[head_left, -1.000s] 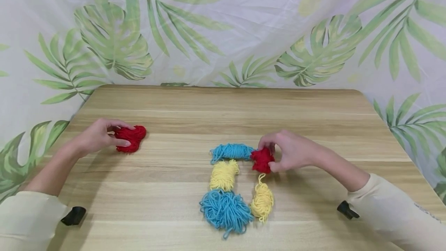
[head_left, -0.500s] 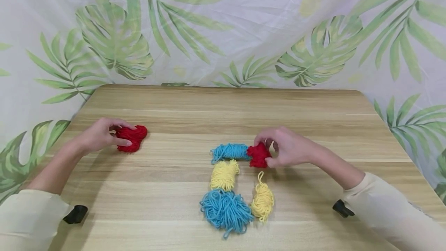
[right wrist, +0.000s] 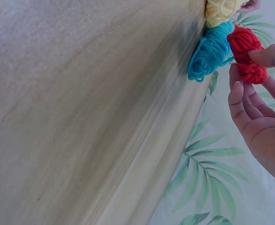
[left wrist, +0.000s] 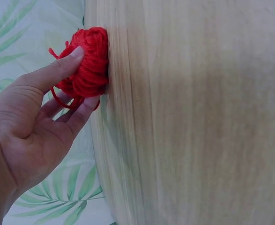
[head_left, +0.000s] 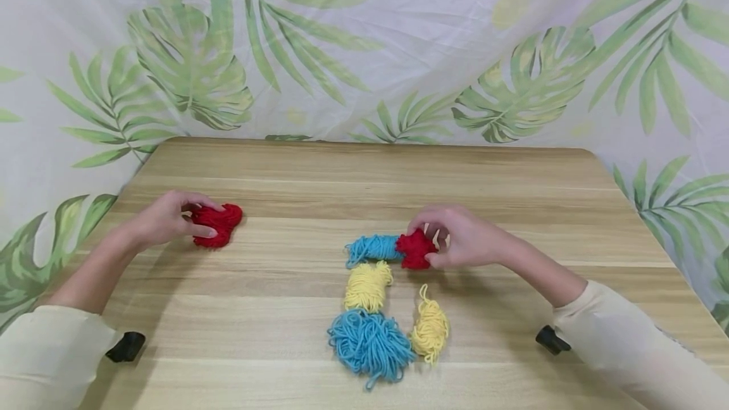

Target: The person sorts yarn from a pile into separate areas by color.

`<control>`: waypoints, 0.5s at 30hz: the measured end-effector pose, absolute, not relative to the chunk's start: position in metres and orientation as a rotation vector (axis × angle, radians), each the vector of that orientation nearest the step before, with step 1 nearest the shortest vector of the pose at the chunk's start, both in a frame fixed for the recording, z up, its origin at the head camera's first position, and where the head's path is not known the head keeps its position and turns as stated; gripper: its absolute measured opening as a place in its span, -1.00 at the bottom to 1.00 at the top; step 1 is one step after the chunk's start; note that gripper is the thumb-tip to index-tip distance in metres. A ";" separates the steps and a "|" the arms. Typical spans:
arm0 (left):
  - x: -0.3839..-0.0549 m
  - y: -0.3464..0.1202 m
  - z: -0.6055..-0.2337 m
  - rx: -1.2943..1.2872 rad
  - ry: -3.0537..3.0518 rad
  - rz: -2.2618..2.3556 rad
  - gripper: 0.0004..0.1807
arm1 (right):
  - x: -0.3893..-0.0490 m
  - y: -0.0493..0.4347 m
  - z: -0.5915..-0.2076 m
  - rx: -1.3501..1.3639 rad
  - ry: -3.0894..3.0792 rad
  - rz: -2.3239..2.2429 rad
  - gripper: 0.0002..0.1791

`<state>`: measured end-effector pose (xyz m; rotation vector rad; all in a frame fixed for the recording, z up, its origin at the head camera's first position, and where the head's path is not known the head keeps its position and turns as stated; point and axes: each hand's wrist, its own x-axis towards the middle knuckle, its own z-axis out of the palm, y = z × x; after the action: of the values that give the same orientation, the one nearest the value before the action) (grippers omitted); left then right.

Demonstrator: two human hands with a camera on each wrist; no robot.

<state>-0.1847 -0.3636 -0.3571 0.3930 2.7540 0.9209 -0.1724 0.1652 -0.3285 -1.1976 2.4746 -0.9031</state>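
At the table's left side my left hand (head_left: pixel 168 220) grips a red yarn bundle (head_left: pixel 219 225) between thumb and fingers. In the left wrist view that red bundle (left wrist: pixel 91 65) touches or nearly touches the tabletop. My right hand (head_left: pixel 464 236) pinches a smaller red yarn bundle (head_left: pixel 416 249), raised in the right wrist view above the table beside a blue bundle (right wrist: pixel 211 51). From the head it overlaps the right end of the small blue yarn bundle (head_left: pixel 373 248). Below lie a yellow yarn bundle (head_left: pixel 366 286), a large blue one (head_left: pixel 370 345) and a second yellow one (head_left: pixel 430 329).
The wooden table (head_left: pixel 273 169) has rounded far corners. Behind it hangs a leaf-patterned cloth (head_left: pixel 353 49). A small black device (head_left: pixel 126 347) sits at the left sleeve, and another black device (head_left: pixel 551 339) at the right sleeve.
My right hand has moved left and slightly away from me with the small red yarn bundle, now overlapping the small blue bundle more. My left hand has stayed in place on its red bundle.
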 end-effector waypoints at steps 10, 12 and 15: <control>-0.186 -0.361 -0.356 0.420 2.758 0.886 -0.53 | -0.177 0.162 -0.329 -1.196 2.421 -0.973 -0.64; -0.186 -0.361 -0.355 0.424 2.757 0.883 -0.54 | -0.177 0.161 -0.329 -1.201 2.419 -0.982 -0.64; -0.186 -0.361 -0.354 0.435 2.760 0.879 -0.54 | -0.178 0.160 -0.328 -1.195 2.428 -0.981 -0.62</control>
<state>-0.1863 -0.3608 -0.3537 0.4348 2.7596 0.8794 -0.1778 0.1595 -0.3282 -1.1954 2.4285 -0.9812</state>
